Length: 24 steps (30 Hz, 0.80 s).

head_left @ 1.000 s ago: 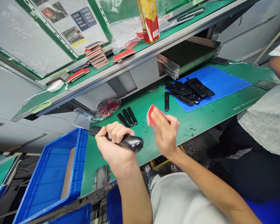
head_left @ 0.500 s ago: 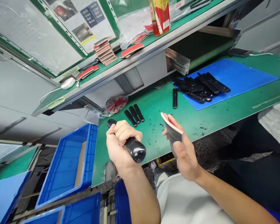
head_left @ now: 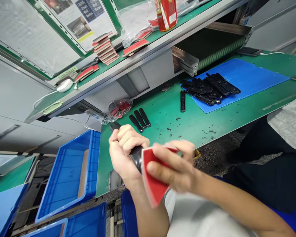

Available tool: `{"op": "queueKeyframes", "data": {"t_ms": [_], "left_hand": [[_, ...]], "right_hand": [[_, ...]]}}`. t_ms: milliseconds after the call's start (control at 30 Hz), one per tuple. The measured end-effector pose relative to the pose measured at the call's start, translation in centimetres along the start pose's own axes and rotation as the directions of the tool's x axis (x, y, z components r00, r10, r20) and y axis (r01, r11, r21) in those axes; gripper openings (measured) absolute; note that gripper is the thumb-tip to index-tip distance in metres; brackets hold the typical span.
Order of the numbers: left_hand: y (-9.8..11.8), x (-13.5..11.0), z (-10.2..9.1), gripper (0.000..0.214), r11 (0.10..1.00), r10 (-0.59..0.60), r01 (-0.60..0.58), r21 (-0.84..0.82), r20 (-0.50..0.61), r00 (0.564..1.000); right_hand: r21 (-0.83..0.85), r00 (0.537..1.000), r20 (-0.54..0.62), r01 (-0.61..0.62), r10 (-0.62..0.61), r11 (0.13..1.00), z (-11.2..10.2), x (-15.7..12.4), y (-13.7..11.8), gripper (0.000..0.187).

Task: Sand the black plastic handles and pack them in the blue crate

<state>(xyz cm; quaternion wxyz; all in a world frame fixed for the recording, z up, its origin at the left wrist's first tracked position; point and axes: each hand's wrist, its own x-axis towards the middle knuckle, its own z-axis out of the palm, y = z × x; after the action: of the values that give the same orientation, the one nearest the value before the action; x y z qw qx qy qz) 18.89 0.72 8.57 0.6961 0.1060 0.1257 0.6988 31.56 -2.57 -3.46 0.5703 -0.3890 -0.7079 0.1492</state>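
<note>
My left hand (head_left: 128, 149) is wrapped round a glossy black plastic handle (head_left: 136, 157), whose far tip sticks out above the fist. In my right hand (head_left: 175, 163), blurred by motion, is a flat sanding pad (head_left: 155, 179) with a red face and a pale edge. The red face is turned up under my fingers, and the pad lies over the near end of the handle, hiding it. Beyond my left hand, several similar black handles (head_left: 139, 119) lie side by side on the green bench (head_left: 162, 115).
Black parts (head_left: 212, 87) are piled on a blue sheet (head_left: 259, 75), with a single black piece (head_left: 183, 100) beside it. The shelf holds stacked red pads (head_left: 105, 49) and a red-yellow bottle (head_left: 166, 14). Blue crates (head_left: 64, 177) stand left. Another person's dark-clothed leg (head_left: 256, 148) is at right.
My right hand has moved left and turned over, bringing the sanding pad from beside the handle onto its near end. My left hand keeps its grip. The view has shifted slightly.
</note>
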Motion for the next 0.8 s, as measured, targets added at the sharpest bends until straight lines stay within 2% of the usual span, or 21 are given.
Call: {"op": "queueKeyframes", "data": {"t_ms": [33,100,167,233,300,400,467,600,700,800], "left_hand": [[0.1,-0.4,0.4,0.030,0.999,0.007,-0.005,-0.045,0.035,0.999],[0.4,-1.3,1.0,0.023,0.995,0.019,-0.003,-0.103,0.158,0.987],[0.7,-1.7,1.1,0.025,0.996,-0.016,0.035,-0.080,0.229,0.973],[0.8,-1.4,0.6,0.037,0.995,-0.096,0.101,-0.018,0.190,0.977],[0.5,-0.8,-0.2,0.040,0.986,-0.157,0.154,0.063,0.050,0.986],[-0.4,0.0,-1.3,0.031,0.974,-0.083,0.119,0.194,-0.182,0.980],[-1.1,-0.1,-1.5,0.027,0.968,-0.056,0.100,0.228,-0.191,0.980],[-1.7,-0.5,-1.1,0.029,0.974,-0.101,0.118,0.196,-0.095,0.990],[-1.5,-0.6,-1.0,0.029,0.975,-0.137,0.153,0.164,-0.106,0.985],[-1.1,-0.2,-1.3,0.026,0.974,-0.173,0.188,0.125,-0.123,0.977]], "right_hand": [[-0.092,0.999,-0.026,0.024,-0.027,0.996,0.6,-0.1,1.7,0.059],[-0.187,0.995,-0.092,-0.064,0.048,0.980,1.2,-0.2,4.4,0.055],[-0.114,0.987,-0.101,-0.133,0.121,0.985,0.6,-0.3,5.4,0.051],[0.063,0.992,-0.091,-0.086,0.091,0.994,-0.7,-0.4,4.5,0.049],[0.205,0.996,-0.085,0.002,0.015,0.979,-2.2,-0.3,2.8,0.048],[0.252,0.991,-0.051,0.136,-0.128,0.958,-3.7,0.3,1.1,0.048],[0.225,0.975,-0.012,0.220,-0.223,0.949,-4.1,0.6,1.1,0.049],[0.140,0.944,0.025,0.322,-0.329,0.936,-4.6,0.9,1.5,0.054],[0.055,0.889,0.053,0.451,-0.454,0.891,-4.7,0.6,0.5,0.042],[0.011,0.762,0.117,0.640,-0.637,0.768,-4.6,0.1,-0.7,0.025]]}}
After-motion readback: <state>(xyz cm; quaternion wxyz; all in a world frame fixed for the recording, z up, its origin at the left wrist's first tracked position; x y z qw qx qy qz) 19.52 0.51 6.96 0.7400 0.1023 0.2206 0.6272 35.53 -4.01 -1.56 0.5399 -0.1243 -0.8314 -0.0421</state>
